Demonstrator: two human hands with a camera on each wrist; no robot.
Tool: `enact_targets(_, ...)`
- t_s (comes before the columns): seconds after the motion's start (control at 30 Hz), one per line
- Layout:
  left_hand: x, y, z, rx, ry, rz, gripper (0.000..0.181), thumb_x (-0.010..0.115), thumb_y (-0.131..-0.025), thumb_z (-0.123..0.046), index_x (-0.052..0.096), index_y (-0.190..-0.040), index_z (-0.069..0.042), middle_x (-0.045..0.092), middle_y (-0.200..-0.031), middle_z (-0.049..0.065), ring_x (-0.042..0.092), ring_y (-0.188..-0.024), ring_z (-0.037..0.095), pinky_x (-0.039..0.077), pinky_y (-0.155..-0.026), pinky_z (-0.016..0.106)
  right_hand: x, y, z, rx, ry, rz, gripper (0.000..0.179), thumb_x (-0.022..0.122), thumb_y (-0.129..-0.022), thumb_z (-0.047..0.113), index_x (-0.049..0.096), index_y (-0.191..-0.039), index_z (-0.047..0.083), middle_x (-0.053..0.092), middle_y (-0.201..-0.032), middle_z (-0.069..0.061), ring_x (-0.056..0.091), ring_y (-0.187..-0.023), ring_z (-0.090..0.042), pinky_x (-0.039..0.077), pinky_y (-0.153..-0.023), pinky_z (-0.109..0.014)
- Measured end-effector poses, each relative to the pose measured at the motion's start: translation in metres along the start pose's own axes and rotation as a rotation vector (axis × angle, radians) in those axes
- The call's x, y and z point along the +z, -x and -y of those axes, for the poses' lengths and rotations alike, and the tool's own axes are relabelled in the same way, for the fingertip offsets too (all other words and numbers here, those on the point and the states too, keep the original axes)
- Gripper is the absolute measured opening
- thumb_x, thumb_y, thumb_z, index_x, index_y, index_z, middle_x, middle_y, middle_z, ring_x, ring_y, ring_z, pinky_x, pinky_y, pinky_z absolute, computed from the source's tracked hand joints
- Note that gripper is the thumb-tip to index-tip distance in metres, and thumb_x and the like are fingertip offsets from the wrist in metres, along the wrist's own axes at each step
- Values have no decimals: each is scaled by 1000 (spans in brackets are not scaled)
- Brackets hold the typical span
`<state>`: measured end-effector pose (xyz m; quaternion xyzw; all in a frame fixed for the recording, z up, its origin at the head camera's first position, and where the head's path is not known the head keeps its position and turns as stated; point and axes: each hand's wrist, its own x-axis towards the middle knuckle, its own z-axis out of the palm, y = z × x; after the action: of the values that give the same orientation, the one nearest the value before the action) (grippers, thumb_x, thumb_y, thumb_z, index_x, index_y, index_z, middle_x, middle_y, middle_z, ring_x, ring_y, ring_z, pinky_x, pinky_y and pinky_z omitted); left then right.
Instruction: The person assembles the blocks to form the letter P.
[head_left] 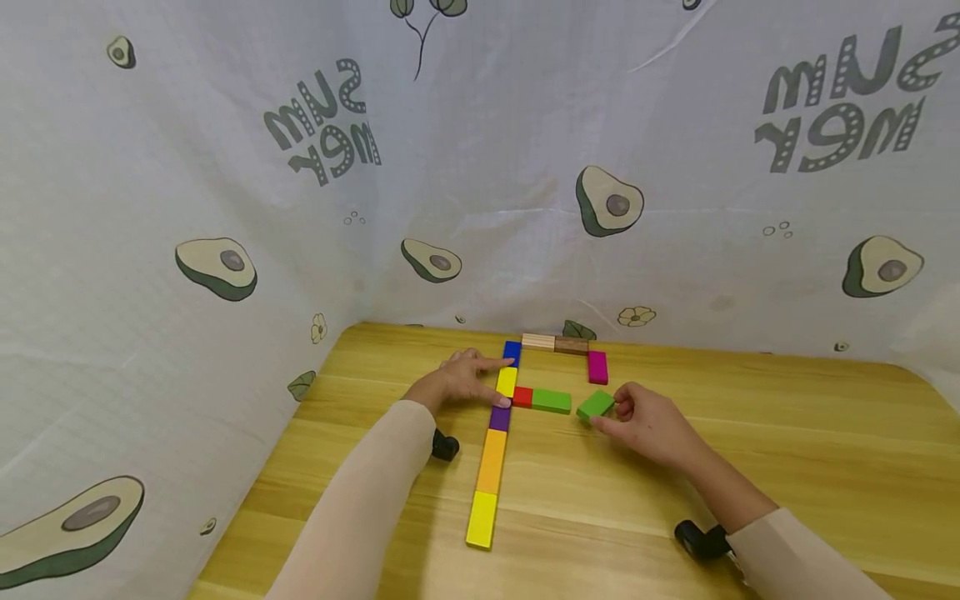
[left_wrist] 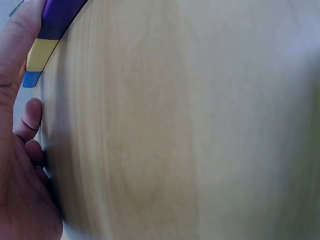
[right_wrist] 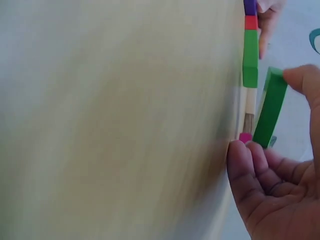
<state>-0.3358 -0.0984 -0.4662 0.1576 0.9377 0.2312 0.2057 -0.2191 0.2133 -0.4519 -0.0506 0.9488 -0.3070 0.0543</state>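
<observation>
My right hand pinches a green block between thumb and fingers; it is held tilted, just off the end of another green block. That second block joins a small red block, which meets a long row of blocks. The row runs through blue, yellow, purple, orange and yellow. My left hand reaches over its far part, index finger extended to the blue block and thumb beside the purple block.
From the blue block's far end, a pale striped block and a brown block run right. A magenta block turns back toward me. The wooden table meets a white avocado-print cloth behind and left.
</observation>
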Motion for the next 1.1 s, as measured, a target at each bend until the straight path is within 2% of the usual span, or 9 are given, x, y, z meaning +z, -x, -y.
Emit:
enact_targets(0.2,0,0,-2,16,-14,7,84,81,-76,-65,43,-150,-53,48,-138,2,40,-123,23,42,-108,47,4,-13,1,-11,63,-13,61,73,-91,49,54,-110,-5,59,-89,-9,52,-76,-20,43,-65,-30)
enact_targets(0.37,-1,-1,-3,21,-33,6,85,80,-75,-66,43,-150,-53,48,-138,2,41,-121,22,42,-106,44,4,-17,3,27,107,-12,66,72,-91,49,53,-115,-9,62,-91,-13,55,-77,-23,48,-66,-34)
enact_targets(0.57,-2,-1,-2,33,-42,4,86,81,-76,-64,42,-152,-51,48,-138,4,40,-124,24,40,-109,48,6,-20,5,46,140,-19,66,73,-91,48,52,-115,-10,64,-91,-15,56,-76,-23,49,-65,-35)
enact_targets(0.77,-2,0,-1,35,-50,5,86,80,-77,-64,41,-152,-50,48,-136,3,40,-123,23,40,-109,46,8,-22,5,40,150,-19,64,73,-90,48,53,-112,-8,63,-90,-15,55,-74,-22,45,-61,-31)
enact_targets(0.93,-2,1,-2,26,-40,1,86,81,-77,-64,42,-152,-51,49,-134,1,40,-120,21,41,-105,43,9,-23,4,22,159,-21,64,74,-89,48,53,-111,-9,65,-90,-16,58,-75,-23,47,-62,-33)
enact_targets(1.1,-1,1,-1,14,-11,-1,86,82,-75,-64,44,-151,-51,49,-135,1,40,-121,21,41,-106,45,11,-24,3,18,155,-19,65,75,-88,47,54,-113,-9,66,-90,-17,60,-76,-24,48,-63,-34)
